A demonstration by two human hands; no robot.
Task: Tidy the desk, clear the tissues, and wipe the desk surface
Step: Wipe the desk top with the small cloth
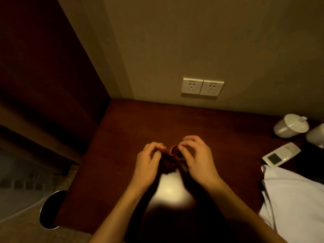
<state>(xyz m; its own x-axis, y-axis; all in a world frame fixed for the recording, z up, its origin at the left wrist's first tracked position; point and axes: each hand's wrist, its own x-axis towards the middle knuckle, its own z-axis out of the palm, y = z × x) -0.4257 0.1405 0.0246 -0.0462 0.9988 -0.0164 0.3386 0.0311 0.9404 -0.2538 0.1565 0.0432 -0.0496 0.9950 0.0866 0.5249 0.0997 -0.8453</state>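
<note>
Over the middle of the dark red-brown desk [122, 130], my left hand [149, 160] and my right hand [196, 158] face each other. Both pinch a small reddish-brown cloth [173, 155] by its upper edge; the rest of it bunches down between my palms, dark and hard to make out. A bright light glare lies on the desk just under my wrists. No tissue is visible on the desk.
A white remote control [280, 154] lies at the right, beyond it two white lidded cups [291, 126]. White cloth [294, 199] covers the desk's right front. A double wall socket [202, 87] sits above the desk. A round metal bin [50, 209] stands on the floor left.
</note>
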